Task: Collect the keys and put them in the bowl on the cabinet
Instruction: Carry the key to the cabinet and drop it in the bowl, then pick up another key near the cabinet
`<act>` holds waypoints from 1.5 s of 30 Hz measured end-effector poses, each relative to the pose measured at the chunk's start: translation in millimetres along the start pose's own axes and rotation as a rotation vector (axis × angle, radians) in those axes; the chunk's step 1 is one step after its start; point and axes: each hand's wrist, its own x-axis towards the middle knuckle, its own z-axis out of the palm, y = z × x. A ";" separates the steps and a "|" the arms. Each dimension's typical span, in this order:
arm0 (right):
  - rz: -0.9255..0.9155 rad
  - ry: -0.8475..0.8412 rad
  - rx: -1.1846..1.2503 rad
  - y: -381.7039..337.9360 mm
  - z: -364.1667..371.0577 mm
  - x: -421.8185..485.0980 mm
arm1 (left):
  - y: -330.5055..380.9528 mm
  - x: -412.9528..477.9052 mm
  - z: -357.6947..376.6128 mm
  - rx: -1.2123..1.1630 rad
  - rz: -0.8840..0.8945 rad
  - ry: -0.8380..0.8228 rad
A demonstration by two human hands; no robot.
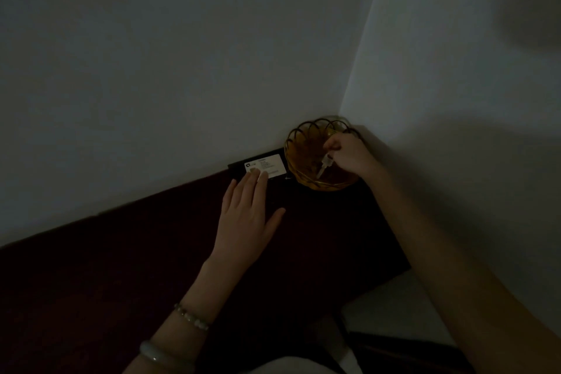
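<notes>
The room is very dark. Two plain pale walls meet in a corner; the left wall [182,55] looks grey and the right wall [455,94] is a bit lighter near the corner. A big soft shadow [534,3] falls on the right wall near the top. A dark cabinet top [121,276] fills the lower left and runs right into the corner. It looks deep brown, almost black. Its back edge touches the left wall. Below the cabinet's front edge, at the bottom right, there is a patch of pale floor [391,310]. Only a little dim light shows
</notes>
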 end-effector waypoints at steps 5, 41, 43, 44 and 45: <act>-0.038 -0.008 -0.118 2.7 -1.3 -5.0 | 1.6 0.7 -1.4 0.002 0.023 -0.011; 0.580 0.907 -0.305 21.8 11.4 -475.4 | 221.1 -106.4 -19.9 -0.469 1.220 -0.157; 0.676 0.967 -0.321 24.1 15.3 -510.7 | 242.6 -131.1 -18.8 -0.507 1.304 -0.196; 0.722 0.988 -0.326 25.1 17.7 -529.5 | 253.5 -145.4 -19.0 -0.523 1.342 -0.213; 0.767 0.999 -0.331 25.9 20.4 -548.6 | 263.8 -160.9 -19.9 -0.534 1.376 -0.226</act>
